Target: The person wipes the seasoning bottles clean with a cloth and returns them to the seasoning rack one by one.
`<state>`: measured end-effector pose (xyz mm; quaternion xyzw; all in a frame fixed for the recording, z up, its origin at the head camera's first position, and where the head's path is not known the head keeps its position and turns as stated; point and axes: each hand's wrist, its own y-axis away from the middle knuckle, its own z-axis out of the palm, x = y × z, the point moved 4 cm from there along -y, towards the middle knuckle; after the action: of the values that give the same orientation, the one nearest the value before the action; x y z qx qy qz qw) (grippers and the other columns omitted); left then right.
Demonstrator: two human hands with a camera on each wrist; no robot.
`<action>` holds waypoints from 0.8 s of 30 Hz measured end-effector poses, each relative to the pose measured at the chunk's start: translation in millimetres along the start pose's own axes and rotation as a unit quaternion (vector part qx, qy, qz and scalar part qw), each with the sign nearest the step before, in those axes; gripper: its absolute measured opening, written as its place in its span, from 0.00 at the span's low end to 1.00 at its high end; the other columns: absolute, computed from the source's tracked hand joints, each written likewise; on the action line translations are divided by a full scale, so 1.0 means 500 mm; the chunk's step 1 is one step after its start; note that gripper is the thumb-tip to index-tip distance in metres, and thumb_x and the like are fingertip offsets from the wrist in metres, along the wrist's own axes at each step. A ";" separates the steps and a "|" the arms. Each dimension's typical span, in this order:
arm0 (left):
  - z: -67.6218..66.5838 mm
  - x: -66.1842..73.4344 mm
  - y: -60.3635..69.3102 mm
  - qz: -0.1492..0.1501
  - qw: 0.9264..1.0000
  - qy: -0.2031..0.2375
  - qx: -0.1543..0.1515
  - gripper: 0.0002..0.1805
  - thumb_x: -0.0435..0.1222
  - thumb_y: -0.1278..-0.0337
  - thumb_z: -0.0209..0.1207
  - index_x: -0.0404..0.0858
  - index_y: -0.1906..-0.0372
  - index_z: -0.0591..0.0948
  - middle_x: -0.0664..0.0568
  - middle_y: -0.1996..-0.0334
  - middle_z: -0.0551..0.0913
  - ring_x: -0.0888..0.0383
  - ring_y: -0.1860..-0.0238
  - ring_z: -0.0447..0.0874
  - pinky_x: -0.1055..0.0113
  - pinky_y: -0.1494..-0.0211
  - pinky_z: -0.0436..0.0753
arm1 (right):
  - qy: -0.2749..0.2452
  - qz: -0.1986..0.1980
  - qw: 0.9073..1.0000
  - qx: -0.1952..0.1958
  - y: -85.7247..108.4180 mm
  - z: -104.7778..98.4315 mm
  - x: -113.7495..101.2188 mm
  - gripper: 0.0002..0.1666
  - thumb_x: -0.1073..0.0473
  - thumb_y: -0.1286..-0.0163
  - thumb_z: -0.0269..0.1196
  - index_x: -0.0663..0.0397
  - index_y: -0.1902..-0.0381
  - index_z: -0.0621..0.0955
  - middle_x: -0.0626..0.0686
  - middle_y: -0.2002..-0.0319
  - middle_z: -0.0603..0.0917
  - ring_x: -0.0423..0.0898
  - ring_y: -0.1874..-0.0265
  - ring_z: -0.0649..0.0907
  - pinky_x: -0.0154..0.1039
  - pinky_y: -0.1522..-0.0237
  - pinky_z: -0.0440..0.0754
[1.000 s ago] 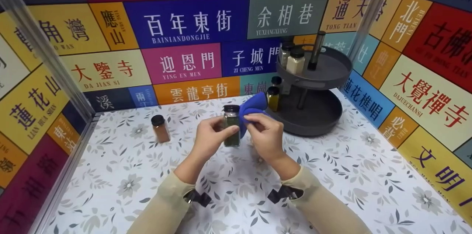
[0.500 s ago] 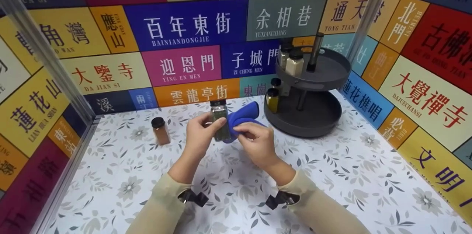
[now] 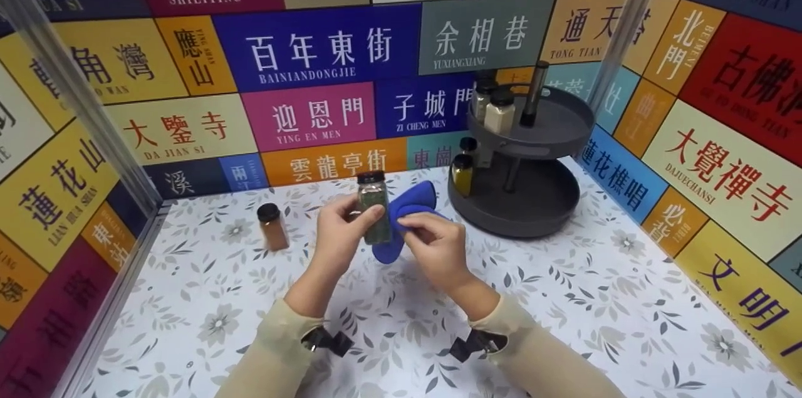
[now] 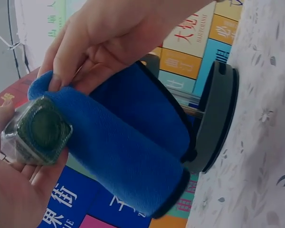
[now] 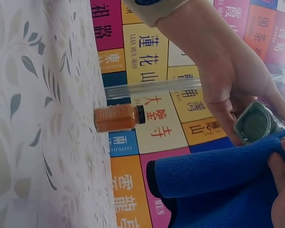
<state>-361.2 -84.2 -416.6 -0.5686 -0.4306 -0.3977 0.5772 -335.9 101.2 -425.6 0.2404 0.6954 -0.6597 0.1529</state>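
Observation:
My left hand [image 3: 338, 229] grips a square glass spice jar [image 3: 374, 210] with a black lid and green contents, held up off the table. In the left wrist view the base of the jar [image 4: 45, 129] faces the camera. Close by on the right, my right hand [image 3: 435, 244] pinches a blue cloth [image 3: 416, 197] with a dark edge. The cloth hangs folded and lies against the side of the jar, as the right wrist view shows with the cloth [image 5: 218, 166] beside the green base. Some of the right hand's fingers are hidden behind the cloth.
A jar of orange-brown powder [image 3: 273, 229] stands on the flowered table [image 3: 219, 323] at the left. At the back right is a dark two-tier round rack [image 3: 514, 216], bearing a pale jar [image 3: 499, 113], a yellow jar [image 3: 462, 175] and others. Sign-covered walls enclose the table.
Both hands have shifted a little left with the jar and the cloth. The cloth has changed its fold and now hangs lower beside the jar. The jar was tilted in between.

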 end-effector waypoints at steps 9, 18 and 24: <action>0.039 -0.025 0.012 -0.007 0.991 0.015 -0.133 0.15 0.36 0.38 0.72 0.32 0.51 0.89 0.48 0.61 0.91 0.60 0.63 0.89 0.68 0.59 0.88 | -0.023 0.054 0.997 0.049 -0.036 -0.040 0.015 0.12 0.82 0.40 0.69 0.68 0.62 0.91 0.66 0.61 0.92 0.40 0.57 0.91 0.36 0.54 0.91; 0.009 -0.012 0.002 0.004 0.996 0.026 -0.090 0.15 0.33 0.40 0.72 0.29 0.50 0.89 0.47 0.62 0.91 0.60 0.64 0.90 0.68 0.59 0.89 | -0.057 0.095 0.994 0.026 -0.017 -0.011 0.016 0.10 0.83 0.40 0.67 0.73 0.62 0.89 0.70 0.62 0.90 0.37 0.60 0.90 0.33 0.57 0.91; -0.014 -0.004 -0.009 -0.023 0.998 0.048 -0.028 0.19 0.33 0.41 0.71 0.28 0.46 0.88 0.47 0.61 0.89 0.58 0.62 0.89 0.67 0.58 0.90 | -0.069 0.094 0.993 -0.007 0.009 0.014 0.011 0.10 0.82 0.41 0.69 0.72 0.63 0.89 0.67 0.63 0.91 0.39 0.60 0.91 0.38 0.55 0.92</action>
<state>-365.6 -91.5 -417.2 -0.5545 -0.4045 -0.4497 0.5716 -338.8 95.3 -433.0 0.2577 0.6623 -0.6523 0.2635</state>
